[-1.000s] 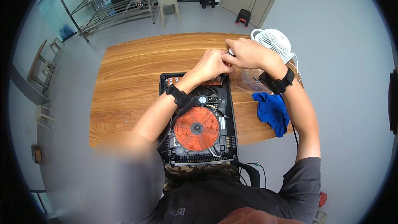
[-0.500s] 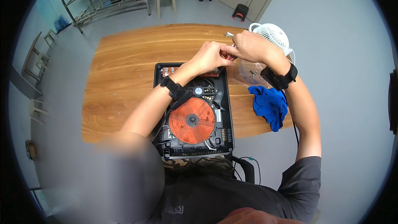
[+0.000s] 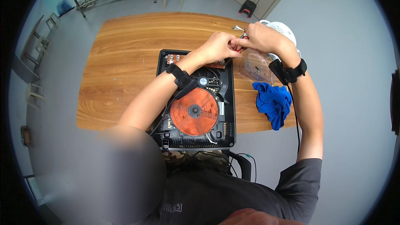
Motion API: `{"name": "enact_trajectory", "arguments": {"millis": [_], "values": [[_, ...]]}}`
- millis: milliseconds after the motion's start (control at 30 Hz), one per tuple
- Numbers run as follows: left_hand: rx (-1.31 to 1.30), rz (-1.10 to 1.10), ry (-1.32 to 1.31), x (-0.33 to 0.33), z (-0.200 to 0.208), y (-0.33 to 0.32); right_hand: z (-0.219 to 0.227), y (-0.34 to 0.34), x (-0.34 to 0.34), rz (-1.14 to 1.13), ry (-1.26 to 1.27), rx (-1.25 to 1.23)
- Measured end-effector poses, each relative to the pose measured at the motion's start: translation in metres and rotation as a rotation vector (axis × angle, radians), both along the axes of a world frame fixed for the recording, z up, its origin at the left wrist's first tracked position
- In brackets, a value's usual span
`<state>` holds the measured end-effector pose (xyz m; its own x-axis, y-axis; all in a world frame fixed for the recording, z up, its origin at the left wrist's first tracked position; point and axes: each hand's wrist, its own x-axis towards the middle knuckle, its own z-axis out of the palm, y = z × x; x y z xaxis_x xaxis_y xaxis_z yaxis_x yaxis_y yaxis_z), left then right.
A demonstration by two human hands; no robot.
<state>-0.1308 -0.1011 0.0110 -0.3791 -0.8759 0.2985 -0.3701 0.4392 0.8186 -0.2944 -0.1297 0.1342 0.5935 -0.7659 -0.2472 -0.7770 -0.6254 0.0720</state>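
Observation:
Beyond the far right corner of an opened induction cooker, my two hands meet. My left hand has thumb and fingers closed on a small red-and-black item, whose kind I cannot make out. My right hand is closed around the same item from the other side; most of it is hidden by fingers. In the cooker's black shell lie a round copper coil, a black cooling fan and an orange circuit board at the far edge. My left forearm crosses above the shell.
A clear plastic container with small parts is under my right wrist. Beside it lie a blue cloth and, farther back, a white fan. Tiny loose pieces dot the left of the wooden table. A cable hangs along my right forearm.
The view has shifted, so the table and cooker sit slightly higher in the picture. My hands stay together on the red-and-black item, with little change of grip.

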Motion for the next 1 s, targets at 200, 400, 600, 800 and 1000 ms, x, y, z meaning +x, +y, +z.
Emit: {"name": "enact_trajectory", "arguments": {"millis": [200, 400, 600, 800, 1000], "values": [[-0.005, 0.030, -0.116, -0.001, -0.002, -0.002, -0.016, -0.002, -0.028, 0.358, -0.266, -0.113], [-0.097, 0.027, -0.119, -0.006, -0.013, -0.005, -0.015, 0.000, -0.015, 0.216, -0.192, -0.079], [-0.166, 0.011, 0.055, -0.002, -0.012, -0.001, -0.009, 0.003, 0.006, 0.109, -0.029, -0.156], [-0.096, 0.066, -0.118, 0.000, -0.012, -0.009, -0.005, 0.004, -0.013, 0.293, -0.181, -0.107], [-0.068, 0.003, -0.081, -0.006, -0.017, -0.014, 0.004, 0.011, 0.004, 0.113, -0.005, -0.088]]}}
